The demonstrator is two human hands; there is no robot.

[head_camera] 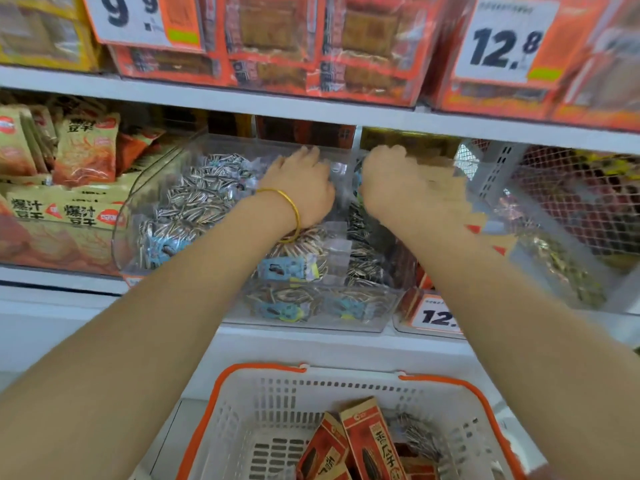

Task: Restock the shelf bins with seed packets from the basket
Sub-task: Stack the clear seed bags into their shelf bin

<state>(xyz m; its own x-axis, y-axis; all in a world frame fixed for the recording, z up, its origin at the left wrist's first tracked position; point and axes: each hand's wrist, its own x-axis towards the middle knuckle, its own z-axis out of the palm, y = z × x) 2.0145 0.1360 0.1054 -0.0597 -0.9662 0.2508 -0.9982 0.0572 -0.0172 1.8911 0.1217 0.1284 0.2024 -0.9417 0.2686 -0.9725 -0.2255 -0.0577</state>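
Well, in the head view both arms reach forward into the clear shelf bin (138, 209). The left hand (298, 188), a gold bangle (294, 209) at its wrist, lies knuckles-up over the striped sunflower seed packets (194, 199), which are heaped mostly to its left and beneath it. The right hand (398, 185) sits just beside it, across what looks like a clear divider, above darker seed packets (360, 237). Both sets of fingers dip out of sight behind the knuckles, and the right is blurred, so I cannot tell whether either grasps a packet or merely presses.

The next pick probably turns on the basket (221, 386), which lies below and well back toward the person from both hands, between the forearms. Its red seed packets (367, 438) lean with their long axes pointing roughly toward the shelf, somewhat nearer the right forearm; a striped packet (415, 434) lies just right of them.
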